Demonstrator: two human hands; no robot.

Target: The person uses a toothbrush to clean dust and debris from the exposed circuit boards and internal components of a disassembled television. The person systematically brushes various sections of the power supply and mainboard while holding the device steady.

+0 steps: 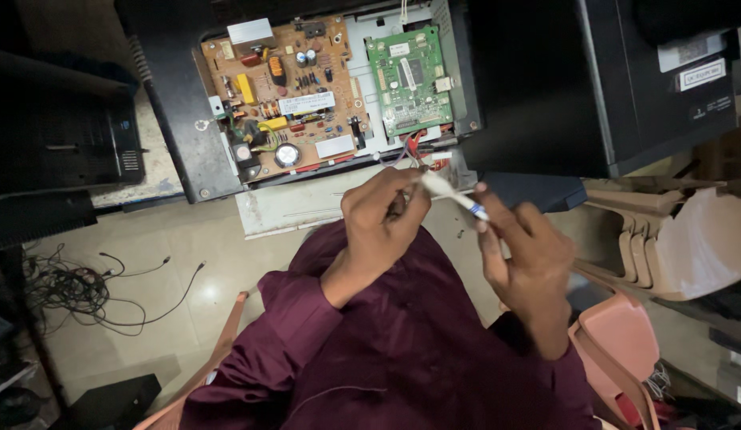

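My left hand [378,223] is closed around a thin bundle of red and white wires [410,151] that run from an opened black machine. My right hand [522,255] pinches the end of a slim white tool with a blue band [454,195], whose other end lies against my left fingers. Just beyond both hands sit a brown circuit board [287,91] and a smaller green circuit board [409,76], bare inside the machine's casing [179,135]. Maroon sleeves and clothing [402,350] fill the lower middle.
A second black machine [649,80] stands at the right. Stacked beige plastic chairs [673,239] and a pink chair [617,334] are lower right. Loose black cables [76,291] lie on the tiled floor at left, beside another dark unit [60,135].
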